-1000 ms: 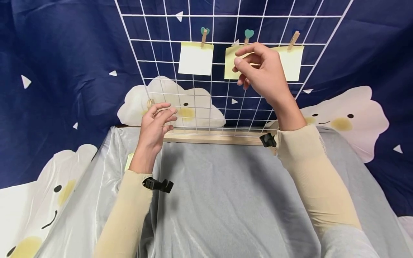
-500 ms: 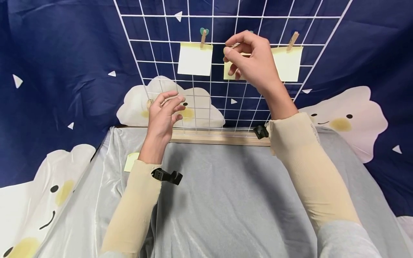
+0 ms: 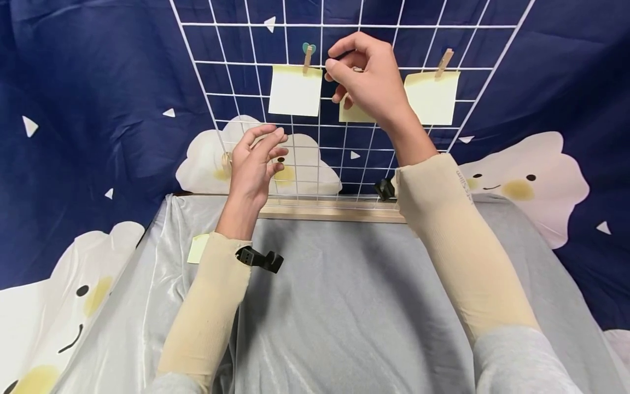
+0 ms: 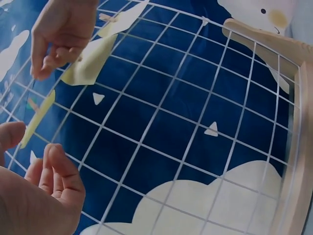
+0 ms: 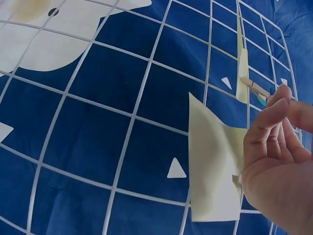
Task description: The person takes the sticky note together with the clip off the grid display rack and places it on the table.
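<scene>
Three sticky notes hang in a row on a white wire grid [image 3: 321, 137]. A wooden clothespin [image 3: 308, 59] with a teal heart clips the left note [image 3: 295, 93]. My right hand [image 3: 371, 76] is just right of that clothespin, fingers loosely bent and holding nothing. It covers most of the middle note [image 3: 354, 113], which shows whole in the right wrist view. Another clothespin [image 3: 444, 63] clips the right note [image 3: 433, 98]. My left hand [image 3: 253, 164] hovers below the left note, fingers apart and relaxed, with nothing in them; the left wrist view shows its fingertips [image 4: 56, 152] short of the note.
The grid stands in a wooden base [image 3: 330, 212] at the back of a grey cloth-covered table [image 3: 334, 306]. A further yellow note [image 3: 198, 249] lies on the cloth beside my left forearm. Behind hangs a navy curtain [image 3: 98, 82] with clouds and white triangles.
My right hand has moved left and slightly up, from the middle note toward the left one. My left hand has risen and shifted right. The hanging notes stay put.
</scene>
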`<state>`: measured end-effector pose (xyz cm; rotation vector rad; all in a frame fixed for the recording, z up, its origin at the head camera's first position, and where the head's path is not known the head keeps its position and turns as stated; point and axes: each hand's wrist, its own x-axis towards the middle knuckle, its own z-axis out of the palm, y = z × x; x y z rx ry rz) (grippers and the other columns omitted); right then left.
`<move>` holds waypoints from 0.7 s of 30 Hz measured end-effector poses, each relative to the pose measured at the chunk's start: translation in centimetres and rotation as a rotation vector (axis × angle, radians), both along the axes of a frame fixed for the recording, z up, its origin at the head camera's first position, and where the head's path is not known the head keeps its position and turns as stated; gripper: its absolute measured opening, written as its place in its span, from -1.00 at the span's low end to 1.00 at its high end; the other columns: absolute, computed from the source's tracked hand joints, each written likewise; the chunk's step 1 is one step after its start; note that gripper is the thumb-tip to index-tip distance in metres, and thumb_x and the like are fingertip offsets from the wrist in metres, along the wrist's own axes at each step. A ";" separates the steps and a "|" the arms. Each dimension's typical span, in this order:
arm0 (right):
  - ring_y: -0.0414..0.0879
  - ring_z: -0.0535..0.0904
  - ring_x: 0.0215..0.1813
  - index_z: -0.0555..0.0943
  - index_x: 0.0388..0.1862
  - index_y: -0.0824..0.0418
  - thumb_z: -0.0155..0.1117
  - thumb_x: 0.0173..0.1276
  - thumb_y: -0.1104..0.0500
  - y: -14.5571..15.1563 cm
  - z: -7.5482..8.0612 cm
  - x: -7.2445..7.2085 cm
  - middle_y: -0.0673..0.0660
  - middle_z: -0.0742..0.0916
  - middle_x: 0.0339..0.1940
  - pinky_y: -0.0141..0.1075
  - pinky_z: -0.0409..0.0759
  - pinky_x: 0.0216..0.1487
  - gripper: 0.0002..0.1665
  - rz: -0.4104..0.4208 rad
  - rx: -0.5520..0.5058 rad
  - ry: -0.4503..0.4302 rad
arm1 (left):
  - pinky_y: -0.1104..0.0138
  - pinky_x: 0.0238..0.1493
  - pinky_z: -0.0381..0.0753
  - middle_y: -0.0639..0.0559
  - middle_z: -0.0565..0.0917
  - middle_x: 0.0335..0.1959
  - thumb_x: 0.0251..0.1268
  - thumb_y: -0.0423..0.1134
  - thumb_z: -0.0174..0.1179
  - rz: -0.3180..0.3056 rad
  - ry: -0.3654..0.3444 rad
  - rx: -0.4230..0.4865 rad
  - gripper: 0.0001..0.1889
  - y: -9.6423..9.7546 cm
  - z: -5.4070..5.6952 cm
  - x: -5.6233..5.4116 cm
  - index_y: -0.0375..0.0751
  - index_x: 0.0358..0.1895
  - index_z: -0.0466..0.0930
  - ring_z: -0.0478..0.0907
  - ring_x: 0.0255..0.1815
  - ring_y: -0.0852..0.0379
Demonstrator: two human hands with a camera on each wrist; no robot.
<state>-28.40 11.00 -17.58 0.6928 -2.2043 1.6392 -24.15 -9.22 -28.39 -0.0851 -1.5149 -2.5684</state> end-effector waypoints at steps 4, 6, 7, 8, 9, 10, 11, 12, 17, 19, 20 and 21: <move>0.05 0.61 -0.53 0.63 -0.05 0.24 0.28 0.47 0.24 -0.7 0.4 -0.3 0.16 0.72 -0.35 -0.30 0.59 -0.48 -0.86 -0.022 0.022 -0.005 | 0.41 -0.49 0.45 -0.08 0.68 -0.20 0.40 -0.23 0.30 0.019 -0.009 0.032 -0.83 0.5 0.8 -0.3 -0.14 -0.08 0.53 0.58 -0.37 0.11; 0.02 0.61 -0.54 0.65 0.00 0.24 0.27 0.48 0.22 -1.1 0.7 -0.4 0.15 0.72 -0.34 -0.32 0.60 -0.46 -0.82 -0.052 0.066 0.007 | 0.41 -0.51 0.44 -0.08 0.67 -0.21 0.43 -0.20 0.28 0.031 -0.011 0.041 -0.84 0.7 1.1 -0.5 -0.14 -0.09 0.53 0.58 -0.39 0.12; 0.00 0.62 -0.54 0.65 0.04 0.24 0.26 0.48 0.21 -1.3 0.8 -0.4 0.14 0.72 -0.34 -0.33 0.61 -0.45 -0.78 -0.070 0.093 0.013 | 0.41 -0.51 0.43 -0.08 0.66 -0.22 0.44 -0.19 0.28 0.037 -0.010 0.043 -0.84 0.8 1.3 -0.6 -0.14 -0.09 0.53 0.58 -0.39 0.12; -0.02 0.63 -0.54 0.65 0.08 0.24 0.26 0.49 0.20 -1.5 1.0 -0.5 0.13 0.72 -0.34 -0.34 0.62 -0.45 -0.74 -0.088 0.116 0.017 | 0.41 -0.52 0.43 -0.08 0.66 -0.22 0.44 -0.18 0.27 0.042 -0.009 0.046 -0.84 0.9 1.4 -0.6 -0.14 -0.10 0.52 0.58 -0.40 0.12; -0.04 0.63 -0.54 0.64 0.13 0.23 0.26 0.49 0.19 -1.7 1.1 -0.5 0.12 0.72 -0.34 -0.35 0.62 -0.45 -0.71 -0.108 0.144 0.020 | 0.41 -0.52 0.43 -0.08 0.66 -0.23 0.44 -0.18 0.27 0.045 -0.007 0.047 -0.83 1.0 1.5 -0.7 -0.14 -0.10 0.51 0.57 -0.40 0.12; -0.06 0.64 -0.54 0.63 0.17 0.21 0.26 0.49 0.18 -1.9 1.3 -0.5 0.11 0.73 -0.34 -0.37 0.62 -0.45 -0.67 -0.128 0.171 0.023 | 0.41 -0.52 0.43 -0.07 0.66 -0.24 0.44 -0.18 0.27 0.047 -0.007 0.051 -0.83 1.1 1.7 -0.8 -0.13 -0.10 0.50 0.57 -0.41 0.12; -0.09 0.64 -0.54 0.62 0.20 0.19 0.26 0.49 0.17 -2.1 1.4 -0.6 0.10 0.73 -0.34 -0.38 0.61 -0.46 -0.65 -0.146 0.196 0.026 | 0.42 -0.53 0.43 -0.07 0.66 -0.25 0.44 -0.19 0.27 0.050 -0.007 0.056 -0.84 1.2 1.8 -0.8 -0.13 -0.11 0.49 0.57 -0.42 0.12; -0.09 0.65 -0.54 0.62 0.23 0.18 0.26 0.49 0.16 -2.3 1.5 -0.6 0.09 0.73 -0.33 -0.39 0.61 -0.46 -0.63 -0.162 0.221 0.026 | 0.42 -0.54 0.43 -0.07 0.66 -0.26 0.44 -0.20 0.27 0.053 -0.007 0.060 -0.84 1.3 1.9 -0.9 -0.13 -0.11 0.48 0.57 -0.42 0.12; -0.15 0.67 -0.47 0.57 0.32 0.11 0.21 0.53 0.10 -3.1 1.8 -0.5 0.09 0.75 -0.23 -0.44 0.64 -0.36 -0.57 -0.232 0.392 0.034 | 0.43 -0.56 0.42 -0.06 0.67 -0.27 0.49 -0.19 0.22 0.090 -0.005 0.078 -0.87 1.8 2.2 -1.3 -0.13 -0.12 0.49 0.57 -0.46 0.13; -0.17 0.68 -0.44 0.54 0.37 0.08 0.18 0.55 0.06 -3.4 1.8 -0.5 0.07 0.75 -0.19 -0.45 0.63 -0.28 -0.54 -0.266 0.457 0.037 | 0.43 -0.55 0.43 -0.06 0.66 -0.26 0.51 -0.17 0.20 0.103 -0.001 0.080 -0.87 1.9 2.3 -1.5 -0.13 -0.11 0.51 0.57 -0.46 0.13; -0.19 0.68 -0.44 0.52 0.39 0.07 0.17 0.56 0.06 -3.5 1.8 -0.5 0.06 0.75 -0.18 -0.46 0.61 -0.26 -0.53 -0.279 0.478 0.036 | 0.43 -0.55 0.43 -0.07 0.66 -0.26 0.51 -0.17 0.20 0.110 0.000 0.084 -0.87 2.0 2.3 -1.6 -0.13 -0.11 0.51 0.57 -0.47 0.14; -0.20 0.67 -0.44 0.51 0.40 0.06 0.16 0.56 0.05 -3.6 1.8 -0.6 0.06 0.75 -0.17 -0.46 0.60 -0.25 -0.52 -0.289 0.491 0.032 | 0.44 -0.56 0.43 -0.07 0.66 -0.26 0.51 -0.18 0.20 0.116 -0.001 0.090 -0.88 2.1 2.4 -1.7 -0.13 -0.11 0.51 0.57 -0.48 0.14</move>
